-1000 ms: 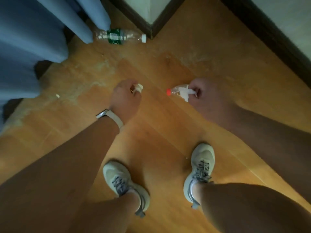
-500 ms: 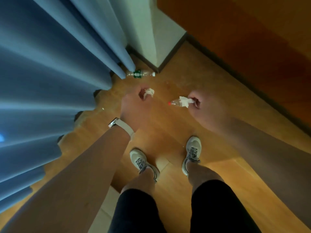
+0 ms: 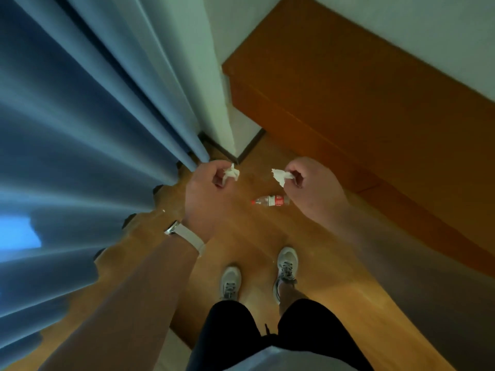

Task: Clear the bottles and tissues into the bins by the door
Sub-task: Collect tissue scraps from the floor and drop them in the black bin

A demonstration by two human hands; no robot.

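Note:
My left hand (image 3: 207, 188) is closed around a small crumpled white tissue (image 3: 232, 173) that sticks out past the fingers. My right hand (image 3: 313, 187) pinches another white tissue (image 3: 279, 175) between thumb and fingers. Both hands are raised well above the floor. Below and between them a clear plastic bottle with a red cap and red label (image 3: 270, 201) lies on its side on the wooden floor, untouched. The green-labelled bottle from before is hidden behind my left hand.
Blue curtains (image 3: 80, 135) hang along the left. A white wall corner (image 3: 222, 103) with dark skirting stands ahead. An orange wooden panel (image 3: 361, 124) runs along the right. My two feet in pale trainers (image 3: 286, 266) stand on the wooden floor (image 3: 249, 236).
I have stood up, so the view rose and the floor dropped away. Both hands lifted with their tissues. The red-capped bottle stays on the floor, now clear of my right hand.

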